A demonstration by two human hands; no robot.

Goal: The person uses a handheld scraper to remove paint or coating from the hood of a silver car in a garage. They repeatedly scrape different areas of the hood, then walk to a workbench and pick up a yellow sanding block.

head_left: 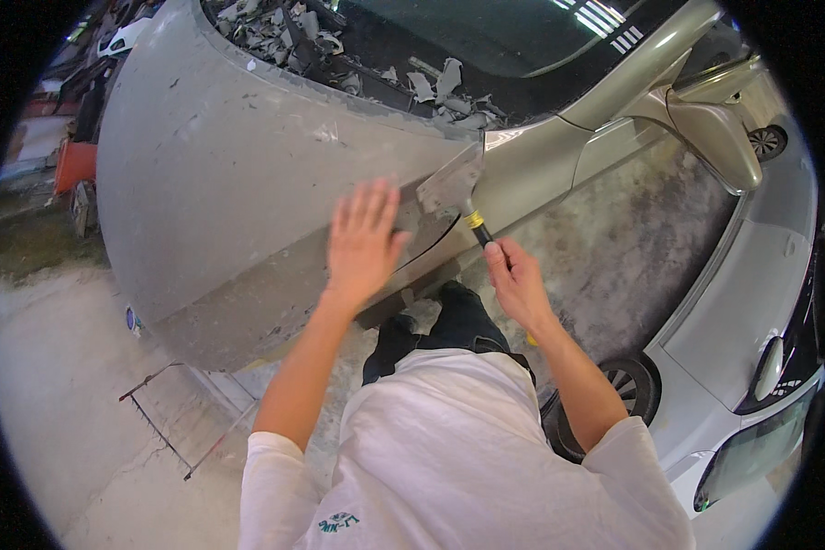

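My right hand (520, 284) grips the dark handle of a wide-bladed scraper (451, 183) with a yellow band at its neck. The flat, smudged blade points away from me over the edge of a car's hood (220, 174), near the front fender (533, 165). To the left of the blade, my left hand (365, 240) is spread over the dull grey-beige hood, its fingertips a little blurred. Whether its palm touches the surface, I cannot tell. Dusty scuffs and small marks cover the hood.
Torn grey scraps (449, 82) lie along the base of the windshield. A side mirror (720, 137) juts out at the right. Beyond the concrete floor stands a silver car (720, 284). At lower left is a thin metal frame (160, 437), and an orange object (75, 167) is farther back.
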